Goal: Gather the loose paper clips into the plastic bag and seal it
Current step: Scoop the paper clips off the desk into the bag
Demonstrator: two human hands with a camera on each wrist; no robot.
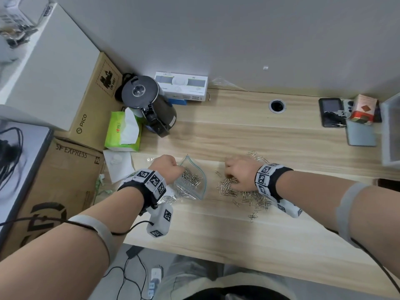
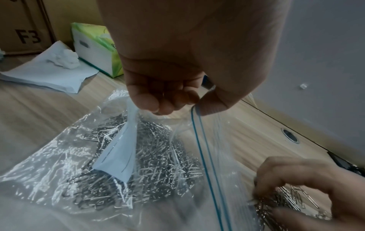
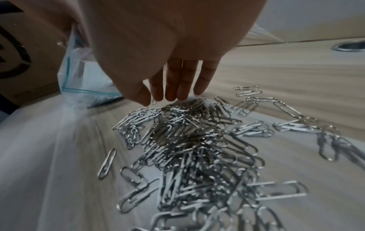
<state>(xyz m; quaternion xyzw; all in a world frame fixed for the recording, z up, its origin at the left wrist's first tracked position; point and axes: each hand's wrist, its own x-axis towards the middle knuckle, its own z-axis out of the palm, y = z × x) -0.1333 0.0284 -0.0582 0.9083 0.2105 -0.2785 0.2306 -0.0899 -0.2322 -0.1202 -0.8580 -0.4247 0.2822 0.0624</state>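
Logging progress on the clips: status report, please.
Left hand pinches clear blue-zip plastic bag open. Right hand, fingers straight, on loose silver paper clips. Bag partly filled, unsealed. Nothing in the way.

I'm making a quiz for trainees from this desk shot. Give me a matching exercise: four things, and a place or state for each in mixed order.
Things:
1. left hand
2. right hand
3. bag
4. kettle

States:
A. open, partly filled with clips
B. black, beside the tissue pack
C. pinches the bag's rim
D. fingers on the loose clips

Pairs: 1-C, 2-D, 3-A, 4-B
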